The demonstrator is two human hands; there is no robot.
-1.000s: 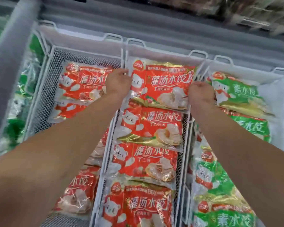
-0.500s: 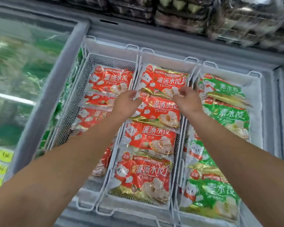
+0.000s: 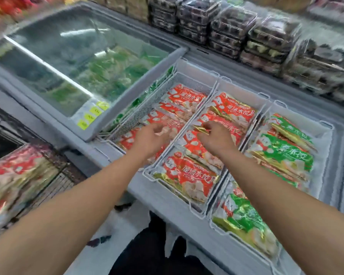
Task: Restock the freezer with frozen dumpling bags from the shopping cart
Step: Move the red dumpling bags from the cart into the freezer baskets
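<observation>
Nearest me, low on my left, the shopping cart (image 3: 54, 183) holds a heap of red dumpling bags (image 3: 12, 175), well apart from both hands and back toward my body. That is the relation the next move turns on, as I judge it: the fresh stock lies behind and to the left of my grip, so the left hand (image 3: 150, 138) is the nearer one to swing back for it.

Both arms reach forward over the freezer (image 3: 161, 197) rim. My left hand hovers over the seam between the left basket and the middle basket (image 3: 168, 153), fingers loosely curled and, as far as the blur lets me tell, holding nothing. My right hand (image 3: 214, 139) pinches the gold edge of a red bag (image 3: 222, 126) lying mid-row in the middle basket. The bags there overlap like shingles, their long axes running across the basket, the row running away from me.

Right of my grip, the third basket carries green bags (image 3: 286, 155) laid the same way. Beyond and left, a closed glass lid (image 3: 83, 56) covers the neighbouring section; farther back stand stacked trays (image 3: 266, 42) on a shelf.
</observation>
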